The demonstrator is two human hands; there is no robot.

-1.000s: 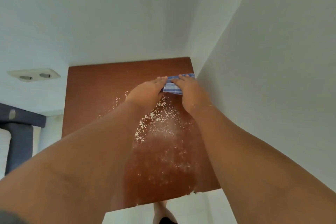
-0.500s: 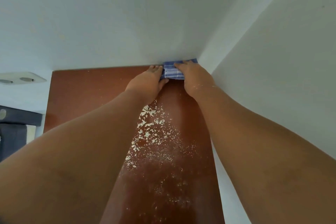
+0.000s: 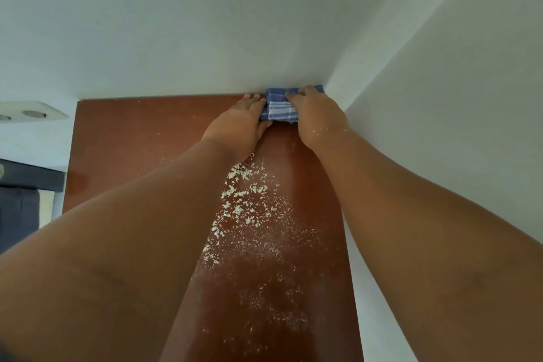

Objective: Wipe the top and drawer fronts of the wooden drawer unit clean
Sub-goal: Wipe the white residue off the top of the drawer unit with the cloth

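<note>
The reddish-brown wooden top of the drawer unit [image 3: 141, 138] fills the middle of the view, and its drawer fronts are out of sight. White powdery crumbs [image 3: 244, 209] are scattered across its middle and near part. A folded blue cloth with white stripes [image 3: 280, 110] lies in the far right corner, against the back wall. My right hand [image 3: 316, 114] lies over the cloth's right side with fingers bent onto it. My left hand [image 3: 238, 123] rests flat on the wood, fingers straight, touching the cloth's left edge.
White walls close off the back [image 3: 176, 38] and the right side [image 3: 440, 126] of the top. A white double socket plate [image 3: 32, 113] sits on the wall at left. Dark blue furniture [image 3: 20, 200] stands lower left, beyond the unit's edge.
Both hands have pushed the cloth away from me to the back wall and into the right corner. A streak of wood behind the cloth has fewer crumbs.
</note>
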